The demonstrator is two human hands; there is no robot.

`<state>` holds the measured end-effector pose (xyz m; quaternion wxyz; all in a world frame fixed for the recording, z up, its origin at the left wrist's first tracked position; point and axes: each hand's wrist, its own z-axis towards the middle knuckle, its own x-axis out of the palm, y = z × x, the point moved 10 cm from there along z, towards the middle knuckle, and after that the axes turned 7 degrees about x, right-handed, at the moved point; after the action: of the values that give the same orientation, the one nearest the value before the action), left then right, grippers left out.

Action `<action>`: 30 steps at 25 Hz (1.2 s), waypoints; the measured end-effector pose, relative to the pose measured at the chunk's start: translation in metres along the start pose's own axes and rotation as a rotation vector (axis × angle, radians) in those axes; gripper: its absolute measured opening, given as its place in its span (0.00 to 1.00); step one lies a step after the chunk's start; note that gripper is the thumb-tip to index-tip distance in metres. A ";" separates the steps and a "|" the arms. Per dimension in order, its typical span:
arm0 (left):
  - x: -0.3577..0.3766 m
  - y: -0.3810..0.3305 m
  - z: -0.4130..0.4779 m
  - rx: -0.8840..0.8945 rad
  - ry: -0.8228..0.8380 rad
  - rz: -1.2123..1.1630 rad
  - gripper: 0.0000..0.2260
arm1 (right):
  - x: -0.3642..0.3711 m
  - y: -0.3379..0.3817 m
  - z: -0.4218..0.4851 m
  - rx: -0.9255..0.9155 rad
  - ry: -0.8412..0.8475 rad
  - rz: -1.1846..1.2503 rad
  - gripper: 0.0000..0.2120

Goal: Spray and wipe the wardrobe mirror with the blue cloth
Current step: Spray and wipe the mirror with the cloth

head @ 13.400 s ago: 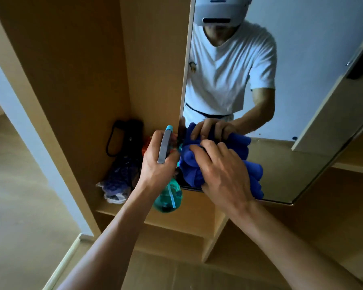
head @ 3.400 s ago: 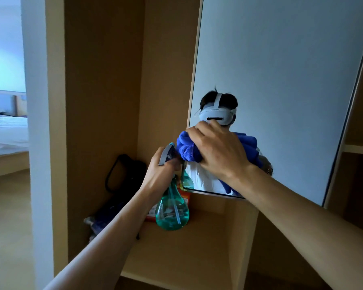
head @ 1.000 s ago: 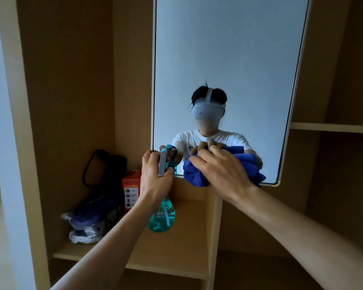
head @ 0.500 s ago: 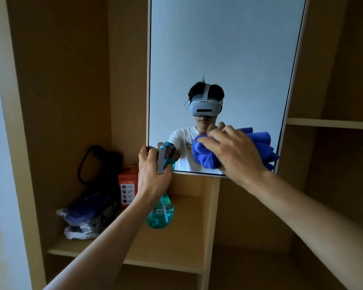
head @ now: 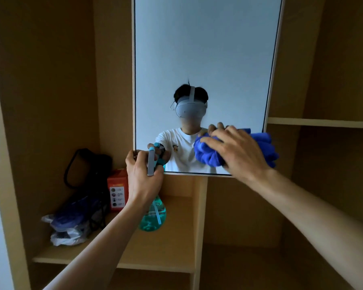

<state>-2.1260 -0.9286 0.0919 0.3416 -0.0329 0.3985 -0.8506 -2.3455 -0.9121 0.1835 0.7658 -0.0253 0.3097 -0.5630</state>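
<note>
The wardrobe mirror hangs upright in the middle of the wooden wardrobe. My right hand presses the bunched blue cloth against the glass near the mirror's lower right corner, fingers curled over it. My left hand grips the neck of a teal spray bottle at the mirror's lower left corner, with the bottle's body hanging below the hand. The mirror reflects a person in a white shirt wearing a headset.
On the lower left shelf stand an orange box, a black bag and a bundle of plastic bags. A vertical divider runs below the mirror. A shelf lies at the right.
My right hand has slid the blue cloth rightwards along the mirror's lower edge toward its right corner. My left hand with the spray bottle has stayed at the lower left corner.
</note>
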 end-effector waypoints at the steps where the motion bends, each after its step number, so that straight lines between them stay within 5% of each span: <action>1: 0.001 -0.001 0.002 -0.010 0.000 -0.009 0.13 | -0.008 -0.013 0.009 0.025 -0.011 0.006 0.26; 16: 0.006 -0.002 -0.007 -0.038 -0.020 -0.015 0.19 | 0.024 -0.015 -0.063 -0.016 0.051 0.045 0.16; 23: 0.005 -0.004 -0.003 -0.045 -0.006 0.004 0.15 | -0.013 -0.078 -0.021 0.158 -0.034 -0.029 0.34; 30: -0.003 -0.006 -0.005 -0.069 -0.001 0.013 0.22 | 0.002 -0.066 -0.063 0.159 -0.052 -0.034 0.22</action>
<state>-2.1283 -0.9212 0.0933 0.3459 -0.0423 0.4276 -0.8341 -2.4322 -0.9185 0.1575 0.7637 0.0156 0.2433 -0.5978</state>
